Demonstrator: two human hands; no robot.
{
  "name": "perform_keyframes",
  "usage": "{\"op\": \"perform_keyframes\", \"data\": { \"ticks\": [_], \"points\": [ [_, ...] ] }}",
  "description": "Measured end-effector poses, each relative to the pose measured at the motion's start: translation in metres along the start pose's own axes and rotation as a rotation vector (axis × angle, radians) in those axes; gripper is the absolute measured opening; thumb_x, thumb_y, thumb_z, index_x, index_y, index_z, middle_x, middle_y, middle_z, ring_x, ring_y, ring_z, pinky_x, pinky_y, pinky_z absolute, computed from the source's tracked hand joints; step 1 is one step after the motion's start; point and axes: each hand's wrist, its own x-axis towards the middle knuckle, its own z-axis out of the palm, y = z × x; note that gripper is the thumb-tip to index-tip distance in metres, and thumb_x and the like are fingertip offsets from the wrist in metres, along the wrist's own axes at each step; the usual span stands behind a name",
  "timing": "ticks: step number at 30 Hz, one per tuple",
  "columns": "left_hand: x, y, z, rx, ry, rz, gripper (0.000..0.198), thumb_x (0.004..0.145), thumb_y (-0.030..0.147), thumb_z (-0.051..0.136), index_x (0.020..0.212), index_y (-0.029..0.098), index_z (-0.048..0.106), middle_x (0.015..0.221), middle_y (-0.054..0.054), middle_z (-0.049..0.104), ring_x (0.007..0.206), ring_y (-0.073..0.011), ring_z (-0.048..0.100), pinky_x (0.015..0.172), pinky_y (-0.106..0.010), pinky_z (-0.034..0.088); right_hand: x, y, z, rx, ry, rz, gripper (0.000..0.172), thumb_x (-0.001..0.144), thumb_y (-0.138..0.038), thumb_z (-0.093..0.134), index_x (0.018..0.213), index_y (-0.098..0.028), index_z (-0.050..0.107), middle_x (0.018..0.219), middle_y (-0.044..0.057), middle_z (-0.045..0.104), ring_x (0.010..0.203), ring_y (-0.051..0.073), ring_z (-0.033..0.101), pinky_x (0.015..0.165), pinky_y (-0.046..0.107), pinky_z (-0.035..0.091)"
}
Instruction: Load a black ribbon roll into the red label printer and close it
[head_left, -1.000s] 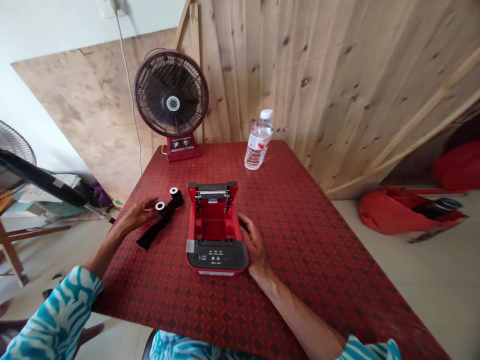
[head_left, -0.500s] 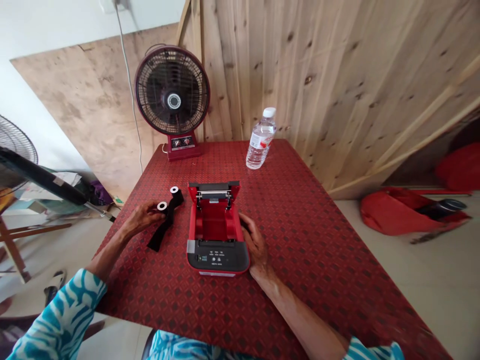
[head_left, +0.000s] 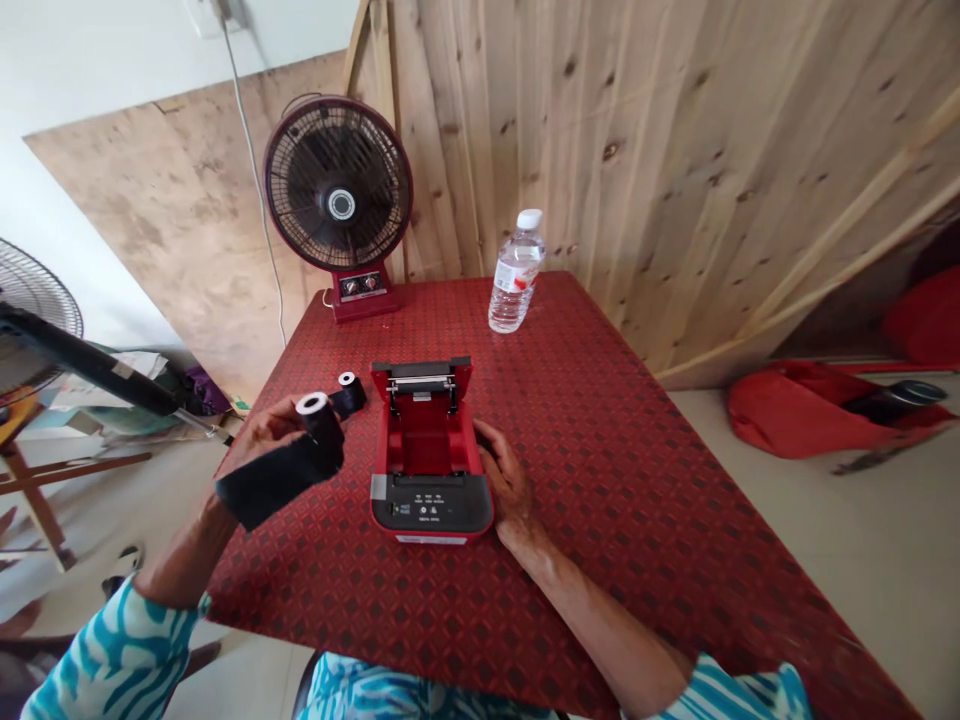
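Lifted off the red-patterned bench (head_left: 637, 520) since the earlier frame, one black roll (head_left: 325, 440) was pinched in the left hand (head_left: 259, 440), its strip trailing loose. Bent fingers of the right hand (head_left: 510, 485) met the side of the open red printer (head_left: 431, 505); whether they gripped, I couldn't tell. Beyond stood a second roll (head_left: 349, 397), a fan (head_left: 341, 205) and a clear bottle (head_left: 517, 275), before a planked wall (head_left: 637, 130); a red bag (head_left: 787, 415) lay right of the bench.
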Motion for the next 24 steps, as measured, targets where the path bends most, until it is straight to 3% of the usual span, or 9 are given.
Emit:
{"op": "perform_keyframes", "data": {
  "ticks": [3, 6, 12, 16, 24],
  "points": [
    [-0.014, 0.023, 0.026, 0.024, -0.174, 0.140, 0.043, 0.070, 0.048, 0.076, 0.101, 0.019, 0.067, 0.093, -0.008, 0.072, 0.082, -0.0240, 0.068, 0.074, -0.036, 0.056, 0.000, 0.001, 0.001, -0.004, 0.011, -0.007, 0.034, 0.090, -0.037, 0.046, 0.119, -0.026, 0.060, 0.122, 0.006, 0.064, 0.114, 0.022, 0.058, 0.103, 0.044, 0.044],
    [-0.013, 0.041, 0.052, 0.273, -0.308, 0.362, 0.033, 0.080, 0.039, 0.071, 0.108, 0.022, 0.068, 0.102, -0.006, 0.071, 0.095, -0.0222, 0.066, 0.087, -0.034, 0.053, 0.001, 0.004, 0.002, -0.006, 0.010, -0.018, 0.035, 0.090, -0.036, 0.046, 0.119, -0.025, 0.060, 0.123, 0.006, 0.064, 0.115, 0.022, 0.058, 0.103, 0.044, 0.043],
    [0.009, 0.043, 0.087, 0.751, -0.244, 0.700, 0.035, 0.091, 0.038, 0.059, 0.120, 0.019, 0.063, 0.107, -0.010, 0.068, 0.098, -0.0221, 0.065, 0.090, -0.035, 0.052, 0.003, 0.008, 0.005, -0.004, 0.016, -0.066, 0.034, 0.089, -0.033, 0.044, 0.118, -0.025, 0.060, 0.121, 0.006, 0.064, 0.114, 0.021, 0.057, 0.103, 0.042, 0.043],
    [0.021, 0.041, 0.094, 0.966, -0.343, 0.682, 0.035, 0.092, 0.037, 0.055, 0.121, 0.020, 0.063, 0.104, -0.010, 0.068, 0.098, -0.0243, 0.065, 0.088, -0.038, 0.052, 0.004, 0.008, 0.007, 0.012, 0.032, -0.081, 0.034, 0.088, -0.030, 0.044, 0.117, -0.026, 0.061, 0.119, 0.006, 0.064, 0.113, 0.021, 0.058, 0.103, 0.042, 0.044],
    [0.028, 0.053, 0.089, 0.909, -0.596, 0.641, 0.035, 0.095, 0.026, 0.045, 0.127, 0.020, 0.059, 0.120, -0.011, 0.065, 0.110, -0.0238, 0.062, 0.098, -0.037, 0.048, 0.003, 0.002, 0.005, 0.025, -0.019, -0.057, 0.034, 0.089, -0.029, 0.042, 0.119, -0.026, 0.059, 0.119, 0.006, 0.064, 0.115, 0.020, 0.057, 0.103, 0.041, 0.044]
  ]
}}
